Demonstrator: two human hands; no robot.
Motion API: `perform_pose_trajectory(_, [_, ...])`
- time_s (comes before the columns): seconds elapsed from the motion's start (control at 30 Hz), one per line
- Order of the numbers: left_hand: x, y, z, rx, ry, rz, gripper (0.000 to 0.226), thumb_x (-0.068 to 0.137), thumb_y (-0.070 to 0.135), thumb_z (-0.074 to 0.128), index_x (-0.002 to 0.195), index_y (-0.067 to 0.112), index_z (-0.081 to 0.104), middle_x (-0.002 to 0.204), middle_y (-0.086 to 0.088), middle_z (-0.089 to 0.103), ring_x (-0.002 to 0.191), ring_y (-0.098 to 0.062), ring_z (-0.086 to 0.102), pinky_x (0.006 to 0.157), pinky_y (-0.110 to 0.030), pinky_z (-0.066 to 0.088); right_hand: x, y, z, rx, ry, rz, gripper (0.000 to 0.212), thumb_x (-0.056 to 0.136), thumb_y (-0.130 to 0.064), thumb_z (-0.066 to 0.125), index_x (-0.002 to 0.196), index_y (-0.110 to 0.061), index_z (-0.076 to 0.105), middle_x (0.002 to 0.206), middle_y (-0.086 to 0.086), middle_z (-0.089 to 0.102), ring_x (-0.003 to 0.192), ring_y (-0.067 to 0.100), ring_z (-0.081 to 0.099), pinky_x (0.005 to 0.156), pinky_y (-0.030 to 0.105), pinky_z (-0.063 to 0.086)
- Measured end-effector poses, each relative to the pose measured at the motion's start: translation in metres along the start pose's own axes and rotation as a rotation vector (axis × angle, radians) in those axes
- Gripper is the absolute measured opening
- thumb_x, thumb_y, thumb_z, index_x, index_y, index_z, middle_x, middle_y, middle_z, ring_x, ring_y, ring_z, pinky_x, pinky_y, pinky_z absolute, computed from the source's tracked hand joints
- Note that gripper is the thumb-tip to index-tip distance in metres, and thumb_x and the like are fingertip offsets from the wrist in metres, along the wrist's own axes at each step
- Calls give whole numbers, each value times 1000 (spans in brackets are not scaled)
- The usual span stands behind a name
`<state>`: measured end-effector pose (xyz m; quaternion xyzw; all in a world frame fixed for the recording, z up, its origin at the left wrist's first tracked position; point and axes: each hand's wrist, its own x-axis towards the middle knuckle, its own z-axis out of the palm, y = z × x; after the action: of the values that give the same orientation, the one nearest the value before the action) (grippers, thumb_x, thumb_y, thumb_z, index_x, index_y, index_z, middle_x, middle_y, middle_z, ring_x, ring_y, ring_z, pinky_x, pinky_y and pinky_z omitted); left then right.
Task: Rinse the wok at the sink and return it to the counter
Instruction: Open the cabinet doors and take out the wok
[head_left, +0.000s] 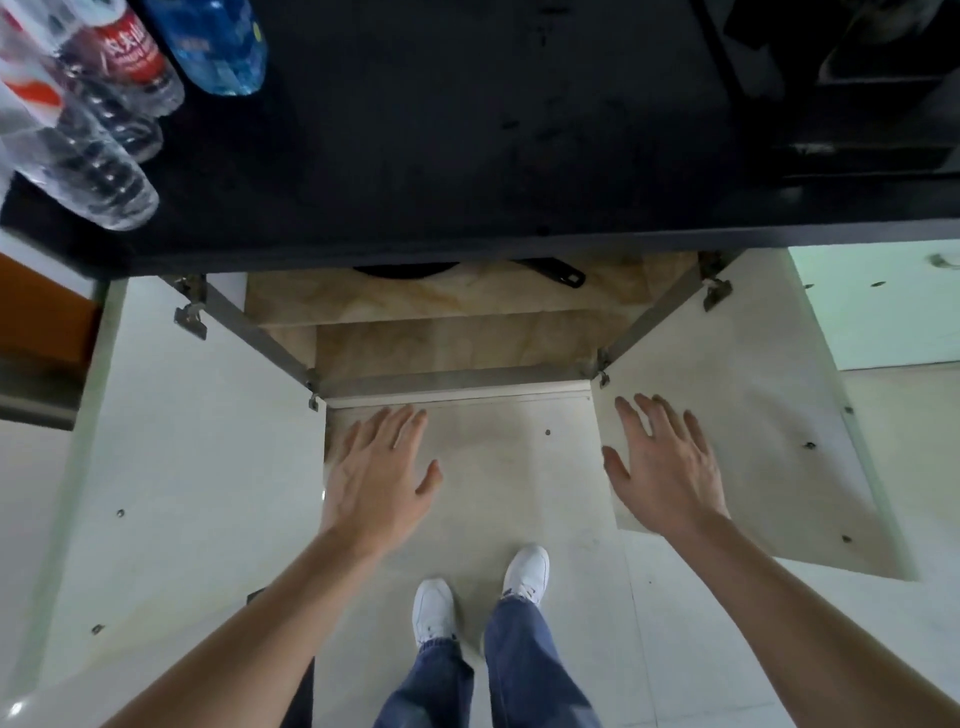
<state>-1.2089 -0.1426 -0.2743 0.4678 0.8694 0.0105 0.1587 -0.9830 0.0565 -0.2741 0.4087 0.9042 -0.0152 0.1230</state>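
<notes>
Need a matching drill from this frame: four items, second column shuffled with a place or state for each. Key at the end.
Column A
1. wok
2. bottles
3. right cabinet door
4. left hand

Column B
a. swung open
b. on the black counter, far left
c. fingers spread, holding nothing
d. under the counter inside the cabinet, mostly hidden

Pairs: 1-d, 2-b, 3-a, 4-c

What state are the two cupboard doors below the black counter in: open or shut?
Open: the left door and the right door stand swung outward, exposing the cupboard interior.
</notes>
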Motion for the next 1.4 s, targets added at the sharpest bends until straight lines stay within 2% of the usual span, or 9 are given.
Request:
perform_pose_trajectory(0.13, [55, 29, 22, 8, 30, 66, 61, 94, 51, 45, 147, 20, 40, 149, -1, 48, 136, -22, 45, 115, -43, 36, 45, 9, 21, 48, 67, -29, 61, 92, -44, 53, 144, -14, 40, 146, 12, 48, 138, 31, 43, 117, 50, 31])
perform_pose_trajectory(0.27, [112, 49, 39, 79, 64, 100, 64, 95, 52, 42, 150, 19, 36, 152, -1, 44, 137, -22, 43, 115, -45, 33, 95, 19, 39, 102, 165, -63, 56, 92, -44, 46, 136, -10, 46, 132, 16, 57, 125, 34, 54, 112, 49, 39])
perform_pose_trajectory(0.57, [232, 65, 68, 134, 181, 181, 73, 91, 53, 41, 154, 22, 25, 161, -6, 29, 146, -28, 31, 117, -52, 29, 206, 6, 61, 219, 390, -218, 57, 95, -39, 54, 142, -9, 44, 127, 18, 59, 111, 35, 61, 92, 46, 55])
perform_pose_trajectory(0.87, [267, 68, 88, 61, 170, 207, 78, 91, 55, 40, 157, 27, 9, 165, -1, 15, 151, -23, 18, 122, -50, 18, 267, -22, 70, 202, 346, -160, 56, 104, -39, 38, 148, -5, 36, 129, 22, 58, 105, 32, 65, 81, 37, 55])
perform_pose_trajectory(0.97, [265, 61, 91, 48, 173, 210, 75, 94, 54, 36, 157, 27, 8, 166, -2, 13, 152, -23, 15, 123, -49, 16, 269, -27, 67, 315, 322, -118, 45, 104, -33, 43, 140, -6, 47, 124, 20, 61, 104, 33, 64, 76, 31, 49])
perform_pose_trajectory(1.1, [253, 66, 93, -317, 154, 38, 68, 100, 52, 32, 157, 19, 15, 166, -3, 17, 152, -20, 16, 124, -39, 17, 246, -41, 76, 467, 268, -101, 37, 102, -34, 47, 128, -9, 55, 114, 14, 64, 90, 29, 69, 65, 24, 43])
perform_pose_trajectory(1.23, [248, 79, 99, -876, 41, -219, 72, 94, 63, 37, 151, 20, 36, 155, -7, 42, 142, -25, 39, 117, -35, 31, 211, -69, 93, 587, 361, -86, 31, 100, -29, 54, 116, -4, 62, 93, 15, 66, 69, 29, 66, 58, 27, 45])
perform_pose_trajectory(1.33, [248, 84, 105, -1188, 9, -362, 43, 96, 54, 45, 115, 21, 64, 115, -4, 70, 115, -25, 62, 99, -37, 48, 183, -86, 99, 707, 358, -12, 29, 97, -26, 57, 115, -4, 63, 91, 14, 67, 68, 30, 64, 60, 38, 56])
perform_pose_trajectory(1.4, [245, 84, 107, -1408, 5, -485, 30, 97, 45, 53, 89, 19, 64, 92, -1, 69, 97, -23, 66, 88, -36, 51, 162, -93, 104, 745, 348, 42, 25, 94, -23, 62, 111, -5, 64, 87, 12, 63, 61, 26, 56, 55, 35, 50])
